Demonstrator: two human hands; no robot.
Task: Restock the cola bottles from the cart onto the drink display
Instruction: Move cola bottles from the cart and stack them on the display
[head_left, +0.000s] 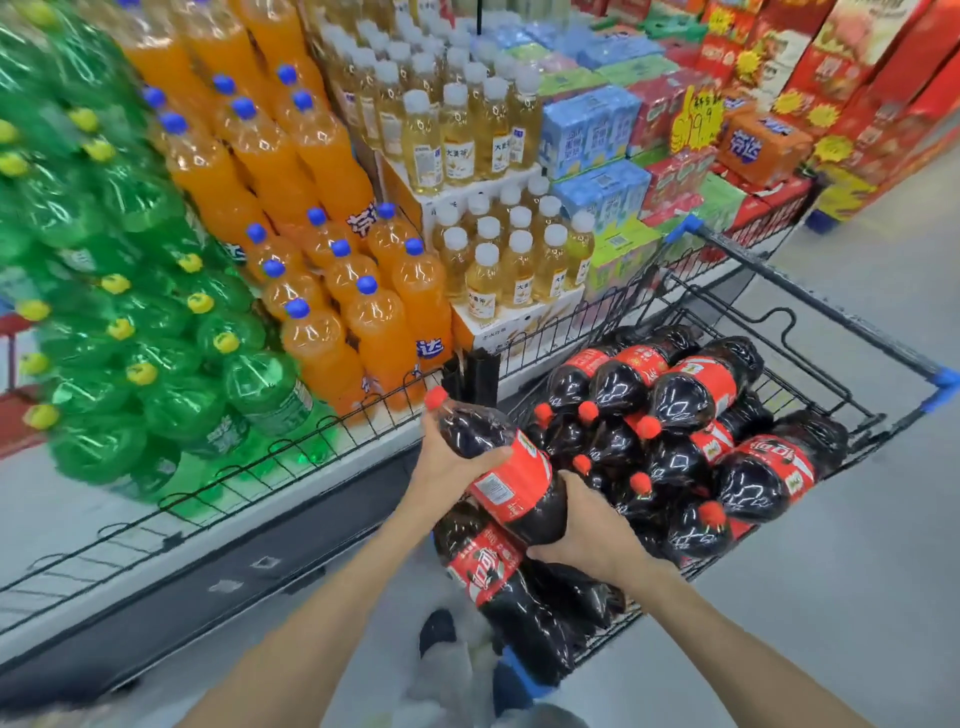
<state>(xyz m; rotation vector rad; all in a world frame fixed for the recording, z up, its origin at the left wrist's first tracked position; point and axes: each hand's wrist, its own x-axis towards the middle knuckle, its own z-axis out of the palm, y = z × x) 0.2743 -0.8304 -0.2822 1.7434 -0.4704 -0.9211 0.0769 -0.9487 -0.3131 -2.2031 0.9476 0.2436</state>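
Both hands on one large dark cola bottle with a red cap and red label (501, 473), held tilted, cap pointing up-left, over the near-left corner of the black wire shopping cart with blue corner bumpers (810, 312). Left hand (447, 467) is wrapped around the bottle's shoulder just below the neck, thumb across the top. Right hand (587, 530) cups the lower body near the base, fingers curled under it. The hands sit apart, one at each end of the bottle.

The remaining cola bottles (691, 431) lie piled on their sides in the cart, caps mostly toward the camera (exact count can't be read from the pile). One more cola bottle (498, 582) lies directly under the held one, at the cart's near edge.

The drink display's low white shelf with a black wire front rail (218, 483) is just left of the cart. Stacked on it: green soda bottles with yellow caps (156, 322), then orange soda bottles with blue caps (332, 291), then pale yellow drink bottles with white caps (498, 260) on cardboard trays. Beyond those, colourful boxed drink cartons (613, 150).
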